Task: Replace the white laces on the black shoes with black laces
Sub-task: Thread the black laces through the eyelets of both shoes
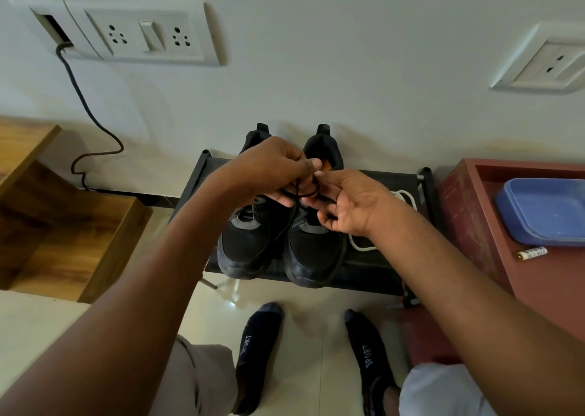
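thin black cord lace (286, 225) is up in both hands over the pair of black fabric sneakers with grey tongues (278, 244), which sit side by side, toes toward the person, on a low black metal rack (373, 273) against the white wall. left hand (275, 165) has thumb and fingers pinched shut on the lace, a small loop sticking out under it. right hand (348, 203) is palm-up, fingers loosely curled, the lace lying across them; can't tell if it's really gripped there. one strand hangs down between the two shoes, another runs along the outer edge of the right-side shoe. white rope lace (364, 246) lies on the rack just beside that shoe, partly hidden by the right wrist. blue plastic tray (544, 213) and a small battery (533, 252) sit on the red-brown cabinet (468, 213) at the right. feet in dark socks (258, 352) on the pale tile floor below.
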Demonstrator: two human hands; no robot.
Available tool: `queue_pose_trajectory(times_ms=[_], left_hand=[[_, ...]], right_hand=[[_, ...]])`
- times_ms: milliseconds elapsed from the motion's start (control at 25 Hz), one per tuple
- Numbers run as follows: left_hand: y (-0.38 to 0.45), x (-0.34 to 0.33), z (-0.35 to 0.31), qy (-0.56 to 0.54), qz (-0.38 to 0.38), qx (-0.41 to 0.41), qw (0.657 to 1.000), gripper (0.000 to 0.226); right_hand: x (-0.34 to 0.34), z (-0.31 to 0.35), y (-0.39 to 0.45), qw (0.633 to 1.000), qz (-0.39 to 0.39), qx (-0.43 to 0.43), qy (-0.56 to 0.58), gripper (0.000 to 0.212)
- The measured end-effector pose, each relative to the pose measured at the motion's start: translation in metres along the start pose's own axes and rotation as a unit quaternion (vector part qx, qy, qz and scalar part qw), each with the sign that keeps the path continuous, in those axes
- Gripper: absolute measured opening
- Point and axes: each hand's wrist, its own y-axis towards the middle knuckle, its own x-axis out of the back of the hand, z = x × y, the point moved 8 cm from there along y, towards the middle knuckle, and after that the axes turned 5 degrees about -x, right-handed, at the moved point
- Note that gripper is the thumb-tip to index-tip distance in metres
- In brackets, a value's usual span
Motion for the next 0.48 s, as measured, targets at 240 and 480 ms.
queue_pose_trajectory(times_ms=[240, 480], left_hand=[[0.003, 0.030, 0.009, -0.061, -0.113, 0.007, 0.992, 0.034], [0.025, 0.019, -0.004, -0.217, -0.098, -0.045, 0.970, 0.051]], right_hand=[[-0.003, 0.006, -0.007, 0.999, 0.016, 0.031, 0.018, 0.009], [-0.048, 0.058, -0.094, 0.684, -0.158, 0.621, -0.349, 0.007]])
